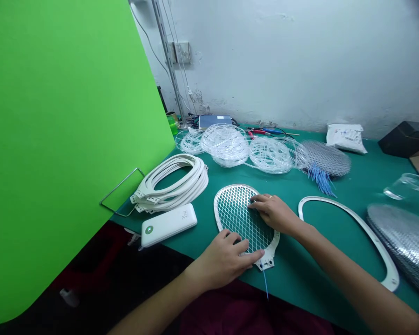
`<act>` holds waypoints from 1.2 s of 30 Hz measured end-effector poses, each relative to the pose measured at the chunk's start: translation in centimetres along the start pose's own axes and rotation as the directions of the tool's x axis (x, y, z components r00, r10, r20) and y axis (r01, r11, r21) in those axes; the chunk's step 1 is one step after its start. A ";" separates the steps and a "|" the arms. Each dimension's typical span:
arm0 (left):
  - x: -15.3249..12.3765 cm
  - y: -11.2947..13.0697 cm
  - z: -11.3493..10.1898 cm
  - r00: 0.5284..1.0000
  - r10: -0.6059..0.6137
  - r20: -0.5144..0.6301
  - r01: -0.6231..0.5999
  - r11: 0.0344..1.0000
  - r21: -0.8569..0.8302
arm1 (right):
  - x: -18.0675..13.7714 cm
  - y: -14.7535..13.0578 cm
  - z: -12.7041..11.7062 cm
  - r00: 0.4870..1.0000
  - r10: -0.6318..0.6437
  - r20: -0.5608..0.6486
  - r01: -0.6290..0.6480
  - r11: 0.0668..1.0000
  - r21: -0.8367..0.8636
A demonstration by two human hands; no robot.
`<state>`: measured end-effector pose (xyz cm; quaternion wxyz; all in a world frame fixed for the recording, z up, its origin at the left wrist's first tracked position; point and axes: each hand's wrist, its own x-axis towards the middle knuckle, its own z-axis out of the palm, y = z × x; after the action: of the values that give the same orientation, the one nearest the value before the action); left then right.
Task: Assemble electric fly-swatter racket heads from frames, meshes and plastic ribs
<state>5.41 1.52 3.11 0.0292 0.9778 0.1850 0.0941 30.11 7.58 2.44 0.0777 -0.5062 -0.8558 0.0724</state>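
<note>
A white oval racket-like frame (pixel 217 209) lies flat on the green table, with a silvery diamond-pattern metal mesh (pixel 235 211) inside it. My left hand (pixel 225 258) rests across its lower left rim, fingers bent and apart, thumb stretched toward the frame's neck. From that neck a thin blue wire (pixel 265 281) hangs over the table edge. On the mesh's right side lie the fingertips of my right hand (pixel 274 211), slightly spread, with the palm over the right rim. Whether the fingertips pinch the mesh edge is hard to see; neither hand visibly lifts anything.
Stacked white frames (pixel 195 186) and a white power bank (pixel 169 224) sit left. Clear plastic rings (pixel 226 144) lie behind. Round meshes with blue wires (pixel 321 179) are back right. A half-visible white frame (pixel 363 218) and a mesh stack (pixel 401 232) lie right. A green panel (pixel 73 116) borders the left.
</note>
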 end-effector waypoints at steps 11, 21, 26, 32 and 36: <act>0.3 0.0 1.1 0.991 0.082 -0.102 -0.092 0.991 -0.095 | -11.1 -11.5 3.2 0.877 0.332 -0.347 -0.234 0.926 0.296; 0.0 -0.7 0.8 0.987 0.163 -0.002 -0.160 0.968 -0.191 | -13.8 -12.8 6.8 0.823 0.316 -0.471 -0.200 0.939 0.280; 0.0 -0.7 0.9 0.987 0.161 -0.003 -0.159 0.968 -0.194 | -14.1 -12.8 7.0 0.826 0.315 -0.468 -0.217 0.943 0.251; 0.0 -0.8 1.1 0.985 0.169 -0.014 -0.169 0.967 -0.190 | -14.2 -12.8 6.8 0.840 0.287 -0.461 -0.215 0.955 0.203; 0.1 -0.8 1.0 0.986 0.168 -0.003 -0.165 0.968 -0.188 | -14.2 -12.9 6.8 0.834 0.275 -0.478 -0.214 0.960 0.179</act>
<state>5.37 2.28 2.12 0.1144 0.9833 0.0924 0.1070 24.46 -11.30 -2.41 0.3159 -0.6074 -0.7289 -0.0008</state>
